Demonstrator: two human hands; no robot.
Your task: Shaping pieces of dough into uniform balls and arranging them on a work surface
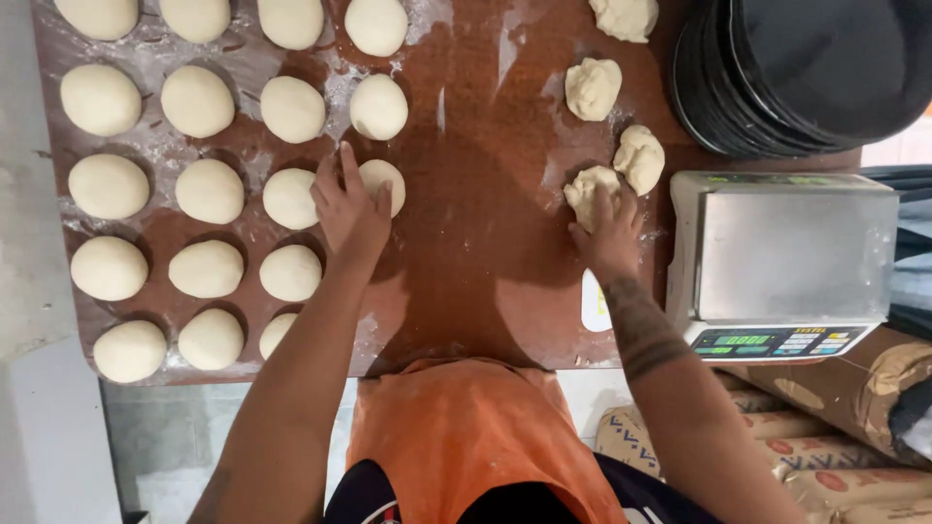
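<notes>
Left hand [351, 209] flat on a smooth dough ball [383, 184], palm down, fingers spread and loosely open over its left part; not closed around it, only resting on top. Ball at the end of the third row of round dough balls [209, 191], on the brown floured board [476, 252], just right of another ball [289, 198] of the same row.

Right hand [610, 236] palm down on a rough dough piece [589, 186], fingers stretched out and pressing on its near edge; open hand, no real grasp, only fingertips and palm in contact. Piece on the right part of the board, just beside the scale [791, 257] and touching or almost touching a second rough lump [640, 158]. Two more rough lumps further up, one in the middle [592, 87] and one at the top edge [624, 17].

On the left side, rows of smooth balls in a neat grid, with flour dust between. Between the two hands, bare brown board with thin flour traces. At the top right, a stack of black round pans [806, 73]. Steel weighing plate on the scale, with a green display at the front. Small white scraper [594, 303] near the right wrist, at the board edge. Orange apron [476, 437] at the bottom centre, paper sacks [825, 456] at the bottom right.
</notes>
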